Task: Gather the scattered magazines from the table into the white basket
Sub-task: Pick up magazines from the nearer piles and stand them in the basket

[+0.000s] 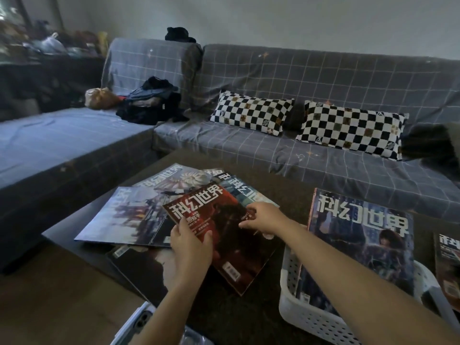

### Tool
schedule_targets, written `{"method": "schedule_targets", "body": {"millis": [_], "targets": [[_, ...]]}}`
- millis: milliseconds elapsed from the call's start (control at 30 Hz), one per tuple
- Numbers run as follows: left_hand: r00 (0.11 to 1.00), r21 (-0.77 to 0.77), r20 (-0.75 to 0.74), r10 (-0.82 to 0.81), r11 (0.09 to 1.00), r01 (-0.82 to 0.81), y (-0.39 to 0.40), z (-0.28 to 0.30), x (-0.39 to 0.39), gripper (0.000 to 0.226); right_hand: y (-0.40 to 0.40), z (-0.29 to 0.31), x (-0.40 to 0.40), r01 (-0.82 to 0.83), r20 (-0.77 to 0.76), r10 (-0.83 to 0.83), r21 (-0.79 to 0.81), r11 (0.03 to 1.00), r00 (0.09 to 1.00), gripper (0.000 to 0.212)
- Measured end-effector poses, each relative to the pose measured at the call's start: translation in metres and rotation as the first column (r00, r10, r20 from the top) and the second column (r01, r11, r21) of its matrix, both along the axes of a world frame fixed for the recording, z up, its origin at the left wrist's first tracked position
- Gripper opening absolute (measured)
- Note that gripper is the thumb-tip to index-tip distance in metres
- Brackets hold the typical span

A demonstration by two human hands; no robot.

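Two bare forearms reach in from the bottom edge. Left hand [190, 247] is clamped on the near-left edge of the red magazine [224, 235], thumb on the cover. Right hand [263, 217] pinches the same magazine's right edge, fingers curled over it. That red one sits tilted on top of a fanned pile of magazines [139, 210] on the dark table [281, 185]. Off to the right, the white basket [311, 317] already has a blue magazine [361, 240] standing upright in it, another magazine [448, 267] just beside it. Behind, a grey checked sofa [273, 78] with two checkerboard pillows [251, 112].
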State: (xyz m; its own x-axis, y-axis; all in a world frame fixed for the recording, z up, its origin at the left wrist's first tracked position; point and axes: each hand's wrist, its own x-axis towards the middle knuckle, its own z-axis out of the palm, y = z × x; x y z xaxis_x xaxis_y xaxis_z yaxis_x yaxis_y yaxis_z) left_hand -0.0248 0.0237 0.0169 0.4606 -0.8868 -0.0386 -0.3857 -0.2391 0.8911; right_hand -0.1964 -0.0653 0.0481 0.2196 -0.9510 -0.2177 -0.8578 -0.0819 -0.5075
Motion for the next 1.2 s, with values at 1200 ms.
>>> {"method": "schedule_targets", "body": {"millis": [1200], "targets": [[0.898, -0.415, -0.193, -0.396, 0.862, 0.291, 0.052, 0.137, -0.019, 0.046, 0.126, 0.100, -0.078, 0.427, 0.777, -0.257, -0.017, 0.904, 0.575, 0.022]]}}
